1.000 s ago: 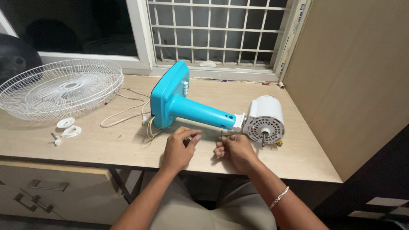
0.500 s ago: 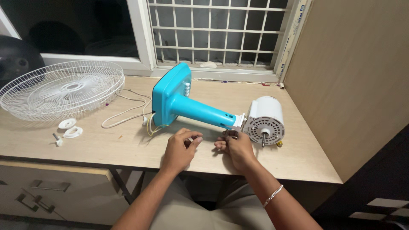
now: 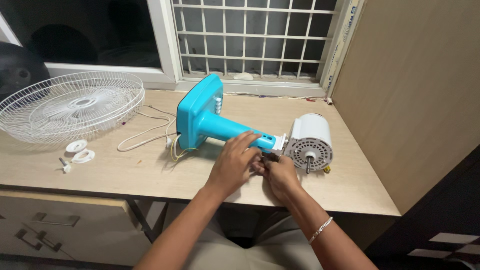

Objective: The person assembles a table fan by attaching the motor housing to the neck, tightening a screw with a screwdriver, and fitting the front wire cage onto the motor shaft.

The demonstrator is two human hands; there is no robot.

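A turquoise plastic fan stand with a square base (image 3: 210, 122) lies on its side across the middle of the pale wooden worktop (image 3: 125, 172), its neck joined to a white round motor housing (image 3: 311, 140) at centre right. The left hand (image 3: 235, 162) rests with fingers loosely spread over the neck's lower end. The right hand (image 3: 280, 172) sits just beside it, fingers curled tight near the joint; what it pinches cannot be told. A white wire fan guard (image 3: 70, 105) lies at upper left.

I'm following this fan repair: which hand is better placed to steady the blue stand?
Left, probably. The left hand already rests against the blue stand near its neck, while the right hand is curled below the joint beside the white motor.
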